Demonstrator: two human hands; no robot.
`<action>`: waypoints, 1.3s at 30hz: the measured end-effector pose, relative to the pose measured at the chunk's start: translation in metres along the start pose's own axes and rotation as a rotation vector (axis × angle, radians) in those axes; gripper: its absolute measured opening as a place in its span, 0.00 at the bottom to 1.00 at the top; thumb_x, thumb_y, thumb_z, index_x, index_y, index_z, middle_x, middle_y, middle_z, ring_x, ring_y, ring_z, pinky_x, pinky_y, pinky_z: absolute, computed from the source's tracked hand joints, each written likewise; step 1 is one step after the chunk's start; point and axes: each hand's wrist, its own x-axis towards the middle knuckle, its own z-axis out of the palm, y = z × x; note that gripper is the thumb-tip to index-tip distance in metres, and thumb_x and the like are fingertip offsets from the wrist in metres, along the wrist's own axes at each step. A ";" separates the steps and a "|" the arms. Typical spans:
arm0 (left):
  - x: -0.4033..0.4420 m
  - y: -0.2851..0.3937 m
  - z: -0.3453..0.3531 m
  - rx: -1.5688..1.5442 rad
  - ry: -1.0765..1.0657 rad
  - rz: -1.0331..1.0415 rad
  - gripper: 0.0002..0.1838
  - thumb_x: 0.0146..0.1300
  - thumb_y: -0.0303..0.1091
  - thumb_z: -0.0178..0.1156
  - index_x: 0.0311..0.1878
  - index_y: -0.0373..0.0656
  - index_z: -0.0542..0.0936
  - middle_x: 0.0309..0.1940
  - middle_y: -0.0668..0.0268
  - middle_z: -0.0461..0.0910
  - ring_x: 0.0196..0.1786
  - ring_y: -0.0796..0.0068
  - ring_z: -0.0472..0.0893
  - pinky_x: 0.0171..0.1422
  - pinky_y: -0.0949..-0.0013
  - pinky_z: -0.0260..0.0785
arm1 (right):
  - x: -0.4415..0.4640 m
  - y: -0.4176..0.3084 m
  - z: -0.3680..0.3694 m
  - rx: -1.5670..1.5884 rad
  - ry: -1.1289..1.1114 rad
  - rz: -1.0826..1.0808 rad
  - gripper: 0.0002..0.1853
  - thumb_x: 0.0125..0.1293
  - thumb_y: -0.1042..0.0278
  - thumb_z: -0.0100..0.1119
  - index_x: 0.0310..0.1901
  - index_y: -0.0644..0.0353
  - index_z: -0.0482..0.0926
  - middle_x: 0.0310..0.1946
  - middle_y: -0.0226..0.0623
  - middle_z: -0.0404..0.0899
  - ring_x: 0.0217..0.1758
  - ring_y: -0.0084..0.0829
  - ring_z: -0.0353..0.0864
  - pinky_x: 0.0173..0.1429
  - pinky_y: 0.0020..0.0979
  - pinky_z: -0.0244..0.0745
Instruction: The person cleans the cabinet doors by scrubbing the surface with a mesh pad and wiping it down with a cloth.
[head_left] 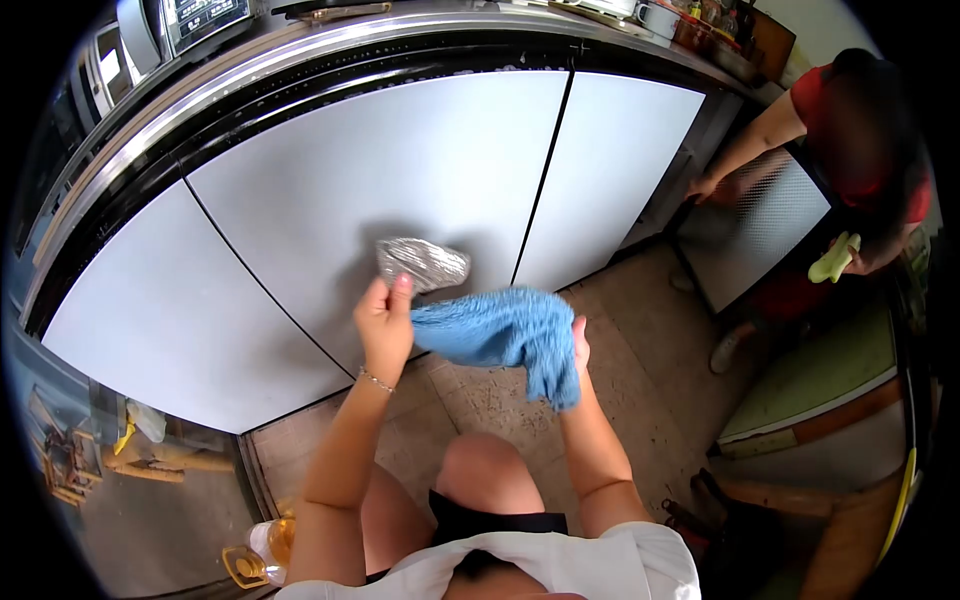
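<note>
A blue cloth (pixel 500 325) stretches between my two hands in front of the white cabinet doors. My left hand (pixel 387 318) pinches a crumpled silver foil-like piece (pixel 425 262) and the left end of the cloth. My right hand (pixel 580 345) is at the cloth's right end, where a fold hangs down; most of its fingers are behind the cloth. The silver piece is just above the cloth, close to the white door panel (pixel 370 160).
A co-worker in red (pixel 850 130) bends at an open cabinet door (pixel 750 230) on the right, holding a yellow-green cloth (pixel 835 258). A bottle of yellow liquid (pixel 270 545) stands at lower left. The countertop edge (pixel 330 40) runs above the doors.
</note>
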 end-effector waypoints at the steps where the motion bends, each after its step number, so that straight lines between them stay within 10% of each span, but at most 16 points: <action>1: -0.007 0.000 0.001 0.033 -0.025 -0.028 0.13 0.60 0.34 0.53 0.25 0.35 0.71 0.17 0.75 0.64 0.22 0.86 0.59 0.25 0.79 0.54 | 0.011 -0.003 0.015 0.019 -0.006 -0.046 0.37 0.58 0.38 0.40 0.56 0.65 0.61 0.51 0.43 0.69 0.53 0.39 0.68 0.57 0.39 0.63; 6: -0.027 -0.022 -0.021 0.088 0.053 -0.051 0.11 0.58 0.33 0.54 0.26 0.35 0.71 0.18 0.72 0.64 0.23 0.84 0.60 0.27 0.78 0.54 | 0.078 -0.054 0.075 0.072 -0.258 -0.234 0.33 0.62 0.42 0.36 0.59 0.62 0.58 0.58 0.41 0.60 0.60 0.41 0.59 0.64 0.43 0.53; 15: -0.053 -0.020 -0.066 0.154 0.054 -0.104 0.08 0.57 0.32 0.55 0.29 0.36 0.74 0.20 0.71 0.67 0.25 0.83 0.63 0.29 0.77 0.57 | 0.250 -0.120 0.112 -1.747 0.469 -1.572 0.29 0.61 0.58 0.45 0.57 0.72 0.57 0.58 0.60 0.53 0.62 0.55 0.51 0.65 0.42 0.44; 25: -0.053 -0.007 -0.099 -0.095 0.193 -0.252 0.09 0.61 0.33 0.52 0.30 0.36 0.74 0.23 0.74 0.71 0.27 0.86 0.66 0.31 0.81 0.59 | 0.245 -0.053 0.177 -1.679 0.868 -1.588 0.16 0.55 0.66 0.51 0.37 0.74 0.68 0.43 0.58 0.66 0.48 0.52 0.62 0.56 0.44 0.54; 33: -0.055 0.002 -0.102 -0.064 0.245 -0.265 0.09 0.61 0.33 0.52 0.30 0.37 0.74 0.22 0.74 0.72 0.25 0.87 0.67 0.29 0.82 0.61 | 0.205 0.135 0.253 -1.777 -0.050 -1.331 0.09 0.39 0.70 0.56 0.26 0.61 0.72 0.44 0.52 0.64 0.50 0.49 0.61 0.49 0.48 0.55; 39: -0.052 0.000 -0.110 -0.014 0.259 -0.262 0.09 0.61 0.34 0.52 0.30 0.38 0.75 0.21 0.75 0.71 0.24 0.88 0.66 0.29 0.82 0.60 | 0.216 0.078 0.224 -1.809 -0.227 -1.475 0.08 0.45 0.67 0.52 0.30 0.54 0.77 0.48 0.52 0.64 0.60 0.47 0.56 0.48 0.45 0.57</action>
